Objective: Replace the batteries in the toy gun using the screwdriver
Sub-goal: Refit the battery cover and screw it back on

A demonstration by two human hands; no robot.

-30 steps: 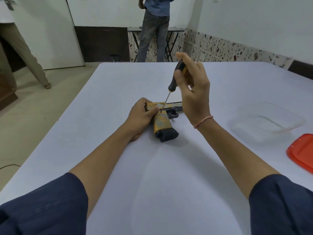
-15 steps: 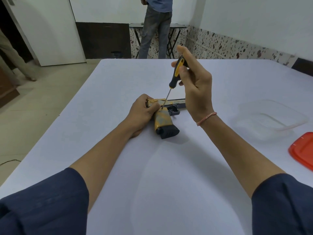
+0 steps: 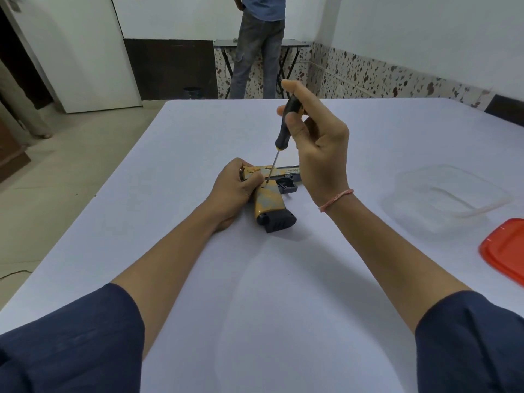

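While the toy gun [image 3: 268, 201] lies on its side near the middle of the table [image 3: 255, 293], butt toward you and barrel running off to your right, treat this as a loosening step: the screwdriver [image 3: 284, 129] tip meets the body just above the grip, though the screw itself is too small to make out. Your left hand [image 3: 231, 191] has its fingers curled round the gun's rear end, pinning it to the tabletop; press down there so the shell cannot twist. Your right hand [image 3: 320, 154] pinches the handle between thumb and fingers, with the forefinger raised above its top. Bring the shaft, which leans a little, closer to square with the screw, push along its axis, and turn in short rolls, since a small head probably strips easily. The gun looks like hard moulded plastic, yellow mottled with grey, with a dark ribbed butt plate. The driver has a thin metal shaft and a slim black handle with a yellow accent. The tabletop is smooth, matte and pale. Well to your right sits a clear, thin-walled rectangular container [image 3: 411, 211], and nearer you a glossy red lid [image 3: 504, 248], both handy for the loose screw.
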